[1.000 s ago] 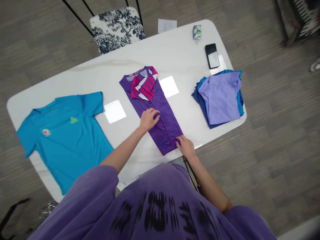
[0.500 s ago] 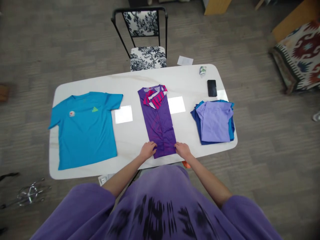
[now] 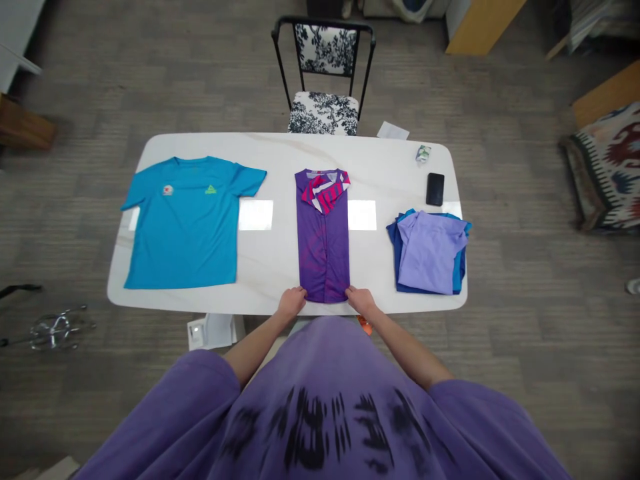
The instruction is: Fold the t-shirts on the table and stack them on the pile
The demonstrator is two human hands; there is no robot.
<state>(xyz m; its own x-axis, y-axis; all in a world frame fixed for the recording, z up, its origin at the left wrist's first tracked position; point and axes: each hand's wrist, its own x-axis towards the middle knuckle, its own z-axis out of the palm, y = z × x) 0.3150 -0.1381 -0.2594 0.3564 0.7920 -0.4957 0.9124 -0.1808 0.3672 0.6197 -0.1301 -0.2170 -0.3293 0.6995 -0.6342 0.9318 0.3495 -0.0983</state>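
A person in a loose purple top (image 3: 325, 393) with blurred black print stands at the long side of a white, marble-veined table (image 3: 285, 267). The left hand (image 3: 291, 303) is pinched on one lower corner of a purple jersey (image 3: 324, 257), and the right hand (image 3: 361, 301) is pinched on the other. The jersey lies flat mid-table, folded into a long strip, collar away from the person, with pink-and-white patterned fabric folded over near the neck. To the person's left, a bright blue T-shirt (image 3: 185, 233) lies spread out. To the right, a folded lilac shirt (image 3: 431, 250) tops a stack of blue garments (image 3: 406, 285). Beyond the stack are a black phone (image 3: 435, 189), then a small green-and-white packet (image 3: 423, 154). Past the far edge stands a black-framed chair (image 3: 325, 113) with a floral-patterned seat.
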